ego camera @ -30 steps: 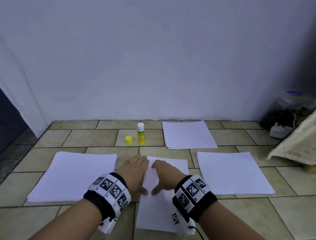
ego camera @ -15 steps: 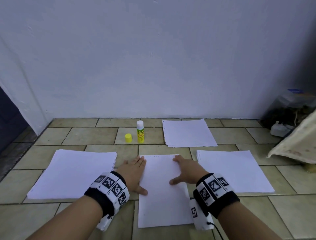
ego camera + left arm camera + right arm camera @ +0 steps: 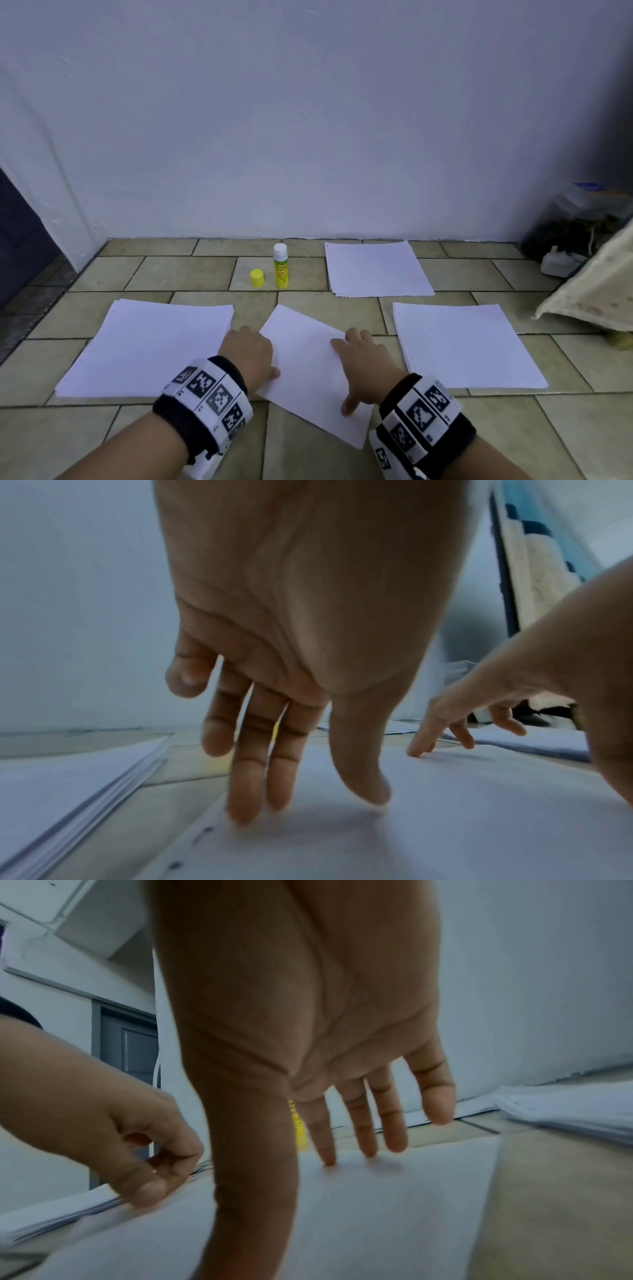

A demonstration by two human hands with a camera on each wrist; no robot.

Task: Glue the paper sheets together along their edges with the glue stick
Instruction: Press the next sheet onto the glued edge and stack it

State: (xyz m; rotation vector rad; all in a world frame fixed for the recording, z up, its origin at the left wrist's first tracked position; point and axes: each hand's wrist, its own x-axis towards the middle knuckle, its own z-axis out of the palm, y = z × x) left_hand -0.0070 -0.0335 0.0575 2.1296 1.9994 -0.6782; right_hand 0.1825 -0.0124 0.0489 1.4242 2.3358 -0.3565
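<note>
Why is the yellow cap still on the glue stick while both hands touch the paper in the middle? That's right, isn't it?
Not quite. The yellow cap is off: it stands on the floor beside the glue stick, as the head view shows. Both the left hand and the right hand do touch the middle paper.

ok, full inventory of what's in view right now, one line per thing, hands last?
single white paper sheet: 1, white, centre floor, skewed, under both hands
white paper stacks: 3, white, left, right, far right of centre near wall
yellow-green glue stick with white top: 1, upright, uncapped, near wall
small yellow cap: 1, yellow, floor, just left of the glue stick
clear plastic container: 1, dark contents, right corner
cream cloth: 1, right edge
beige tiled floor: under everything
left hand: on the sheet's left edge
right hand: flat on the sheet
</note>
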